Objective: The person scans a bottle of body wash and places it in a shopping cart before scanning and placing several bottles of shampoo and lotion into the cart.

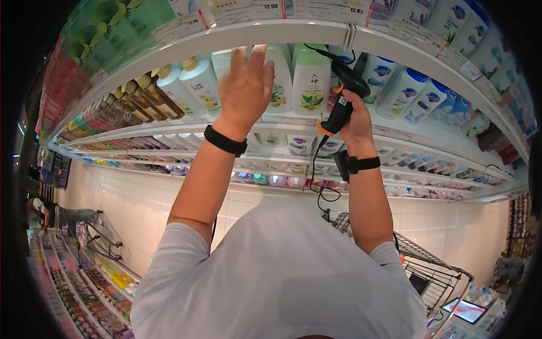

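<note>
From the head view, a right hand [357, 121] grips a black-and-orange plastic corded scanner [340, 113] beside a white bottle with a green top [310, 85]; the left hand [243, 90], fingers extended before white plastic bottles [280, 85], shows its back, any grip impossible to tell.

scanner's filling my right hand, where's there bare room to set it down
The tiled floor shows bare patches: left, between the shelving and the shirt; right, between the shelving and the wire trolley. The bottle row around the left hand and scanner looks crowded.
</note>
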`<state>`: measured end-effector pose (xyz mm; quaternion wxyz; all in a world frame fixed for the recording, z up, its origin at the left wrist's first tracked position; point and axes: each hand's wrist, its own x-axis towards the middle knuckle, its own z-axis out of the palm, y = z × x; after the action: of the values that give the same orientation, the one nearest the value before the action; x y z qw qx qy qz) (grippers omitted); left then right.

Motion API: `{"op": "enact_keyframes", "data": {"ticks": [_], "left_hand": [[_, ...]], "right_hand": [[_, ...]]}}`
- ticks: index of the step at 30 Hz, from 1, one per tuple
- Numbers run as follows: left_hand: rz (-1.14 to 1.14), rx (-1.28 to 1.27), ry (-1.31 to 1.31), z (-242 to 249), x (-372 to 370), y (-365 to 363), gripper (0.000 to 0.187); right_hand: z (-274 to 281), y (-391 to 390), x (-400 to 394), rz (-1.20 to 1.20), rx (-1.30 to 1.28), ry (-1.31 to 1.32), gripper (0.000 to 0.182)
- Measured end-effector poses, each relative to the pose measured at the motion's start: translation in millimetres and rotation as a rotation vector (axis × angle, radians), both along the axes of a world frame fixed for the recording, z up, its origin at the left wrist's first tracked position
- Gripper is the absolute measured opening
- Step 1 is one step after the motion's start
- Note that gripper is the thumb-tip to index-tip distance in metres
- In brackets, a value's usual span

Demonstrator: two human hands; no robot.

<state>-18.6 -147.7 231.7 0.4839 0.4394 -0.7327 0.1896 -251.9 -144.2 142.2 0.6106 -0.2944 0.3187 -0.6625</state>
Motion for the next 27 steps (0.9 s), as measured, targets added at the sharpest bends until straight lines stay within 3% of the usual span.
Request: {"op": "enact_keyframes", "data": {"ticks": [2, 5, 8, 13, 16, 22, 27], "left_hand": [[0.078, -0.012, -0.062, 9.2, 3.3, -6.5, 0.034], [0.110, 0.171, -0.139, 16.9, 5.9, -17.9, 0.033], [0.064, 0.233, -0.189, 16.9, 10.6, -29.8, 0.032], [-0.206, 0.169, -0.353, 23.8, 30.8, -54.6, 0.041], [-0.121, 0.217, -0.468, 31.3, 35.8, -53.1, 0.042], [-0.093, 0.461, -0.503, 43.6, 41.2, -47.9, 0.041], [-0.124, 0.445, -0.463, 42.7, 39.1, -40.1, 0.043]], "right_hand": [[-1.6, -3.1, 0.4, -0.003, -0.002, -0.015, 0.029], [-1.6, -3.3, 1.7, -0.019, -0.025, 0.004, 0.030], [-0.5, -1.6, 0.7, -0.018, -0.012, 0.031, 0.031], [-1.4, -1.5, -1.6, -0.005, 0.006, 0.045, 0.032], [0.9, -0.6, -0.1, -0.005, 0.009, 0.043, 0.032], [-3.4, -2.4, -4.0, 0.004, -0.020, 0.045, 0.031], [-4.3, -1.6, -5.0, 0.032, 0.003, 0.047, 0.032]]}}
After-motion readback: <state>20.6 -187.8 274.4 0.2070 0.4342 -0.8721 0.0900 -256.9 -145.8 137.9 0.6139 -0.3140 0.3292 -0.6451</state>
